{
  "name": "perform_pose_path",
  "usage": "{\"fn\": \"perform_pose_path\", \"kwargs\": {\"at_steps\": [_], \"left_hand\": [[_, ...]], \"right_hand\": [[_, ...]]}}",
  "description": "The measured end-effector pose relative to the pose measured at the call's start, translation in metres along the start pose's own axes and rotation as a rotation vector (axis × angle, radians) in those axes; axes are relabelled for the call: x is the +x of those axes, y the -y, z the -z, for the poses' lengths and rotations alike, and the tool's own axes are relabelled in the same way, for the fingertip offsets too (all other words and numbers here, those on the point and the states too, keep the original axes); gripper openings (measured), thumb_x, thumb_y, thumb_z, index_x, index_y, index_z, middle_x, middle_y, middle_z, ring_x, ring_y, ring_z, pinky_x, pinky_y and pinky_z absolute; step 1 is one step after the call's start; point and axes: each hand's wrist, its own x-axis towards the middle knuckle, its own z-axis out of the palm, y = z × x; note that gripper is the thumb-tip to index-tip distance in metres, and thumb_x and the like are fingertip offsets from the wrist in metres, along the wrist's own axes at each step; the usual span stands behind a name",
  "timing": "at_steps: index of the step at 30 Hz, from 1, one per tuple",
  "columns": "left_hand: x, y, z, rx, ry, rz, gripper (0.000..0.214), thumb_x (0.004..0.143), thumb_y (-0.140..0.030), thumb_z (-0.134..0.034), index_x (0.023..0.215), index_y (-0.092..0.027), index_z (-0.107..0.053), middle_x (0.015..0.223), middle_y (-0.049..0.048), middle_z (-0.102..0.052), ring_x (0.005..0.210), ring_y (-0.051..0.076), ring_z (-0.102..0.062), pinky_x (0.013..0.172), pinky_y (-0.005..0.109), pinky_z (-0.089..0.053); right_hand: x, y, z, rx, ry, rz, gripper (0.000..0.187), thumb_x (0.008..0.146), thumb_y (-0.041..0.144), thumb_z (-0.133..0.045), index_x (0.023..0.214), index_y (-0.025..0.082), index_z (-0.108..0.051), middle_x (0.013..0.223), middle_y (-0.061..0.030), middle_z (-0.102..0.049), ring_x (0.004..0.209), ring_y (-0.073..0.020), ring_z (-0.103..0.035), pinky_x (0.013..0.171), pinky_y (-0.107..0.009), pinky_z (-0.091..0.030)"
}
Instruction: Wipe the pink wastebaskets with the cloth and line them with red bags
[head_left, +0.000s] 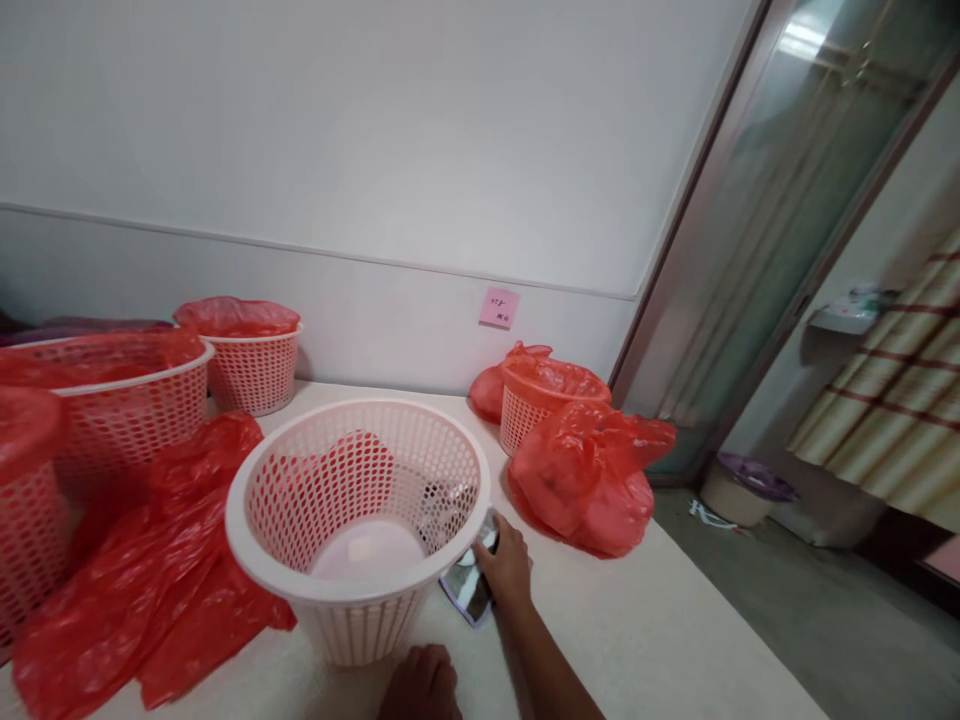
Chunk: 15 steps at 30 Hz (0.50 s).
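Note:
A white plastic laundry-style basket [356, 625] with holed walls stands upright in the middle of the table, its inside bare. Close by its right side lies a patterned cloth [470, 588] in grey, white and dark tones with a pale purple edge; part of it is hidden behind the basket. My right hand [508, 568] is closed on this cloth, thumb toward the basket. At the table's near side rests my left hand [424, 685], fingers curled in, just below the basket and apart from it; nothing shows in it.
Crumpled red plastic bags [169, 560] lie left of the basket. Red-lined baskets [135, 400] stand at the left, with a smaller lined basket [255, 370] behind. A tied red bag [585, 485] sits before another lined basket [521, 410]. The wall bears a pink note [499, 307].

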Motion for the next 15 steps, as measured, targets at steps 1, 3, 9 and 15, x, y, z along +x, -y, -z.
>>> {"fn": "perform_pose_path", "kwargs": {"at_steps": [1,3,9,15], "left_hand": [[0.000,0.000,0.000,-0.003,0.005,0.002,0.033,0.055,0.003,-0.053,0.075,-0.021,-0.063,0.080,0.0003,-0.066,0.072,0.018,-0.056,0.065,0.029,-0.041],[0.001,-0.002,0.001,-0.008,0.011,0.008,0.033,0.053,0.003,-0.053,0.074,-0.021,-0.062,0.081,0.0008,-0.066,0.073,0.018,-0.056,0.065,0.029,-0.040],[0.009,-0.010,0.025,-0.141,0.125,0.070,0.026,0.066,0.000,-0.050,0.081,-0.018,-0.060,0.084,0.0045,-0.062,0.079,0.020,-0.055,0.071,0.032,-0.042],[0.019,-0.021,0.053,-0.465,0.138,0.306,0.013,0.076,-0.011,-0.049,0.082,-0.020,-0.056,0.087,0.0060,-0.063,0.087,0.022,-0.060,0.080,0.034,-0.046]], "right_hand": [[-0.001,0.006,-0.002,0.009,0.006,0.010,0.060,0.079,0.035,-0.058,0.136,0.016,-0.051,0.124,-0.0167,-0.059,0.117,-0.0335,-0.053,0.096,-0.044,-0.040],[-0.004,0.014,-0.004,0.032,0.018,0.035,0.051,0.077,0.024,-0.057,0.128,0.018,-0.059,0.116,-0.0148,-0.061,0.112,-0.0325,-0.054,0.094,-0.043,-0.039],[-0.026,0.009,0.008,0.189,0.031,0.014,0.042,0.066,0.010,-0.048,0.102,0.017,-0.069,0.098,-0.0102,-0.065,0.097,-0.0257,-0.059,0.090,-0.034,-0.040],[-0.073,-0.003,0.036,0.493,0.031,-0.110,0.036,0.067,0.030,-0.048,0.095,0.017,-0.066,0.094,-0.0078,-0.070,0.088,-0.0247,-0.063,0.082,-0.032,-0.045]]}}
